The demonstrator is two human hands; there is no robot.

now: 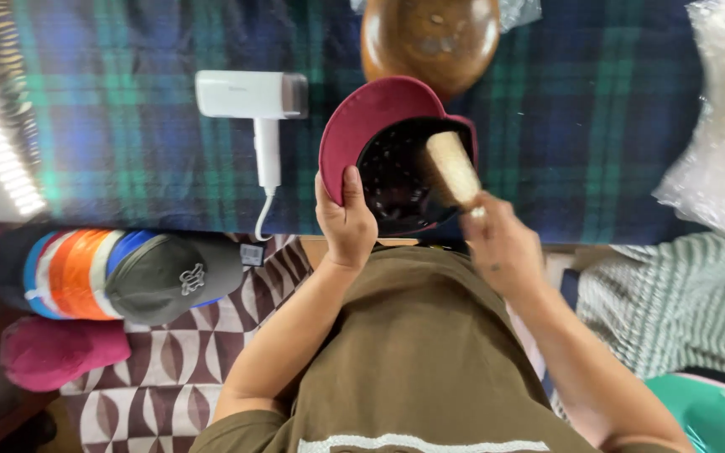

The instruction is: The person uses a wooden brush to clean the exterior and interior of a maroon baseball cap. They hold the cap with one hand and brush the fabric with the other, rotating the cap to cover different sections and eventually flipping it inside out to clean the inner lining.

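Many caps [127, 273] sit stacked at the left. A white dryer [255, 109] lies on the plaid bench [127, 143]. The left hand [346, 220] grips a red cap [371, 126] above the bench. The right hand [501, 243] holds a brush [452, 168] inside it.

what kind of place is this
Likely a home or small workshop spot for cleaning caps. The left hand holds a maroon cap while the right hand works a brush inside it, over a plaid cloth, with a stack of caps and a white steamer alongside.
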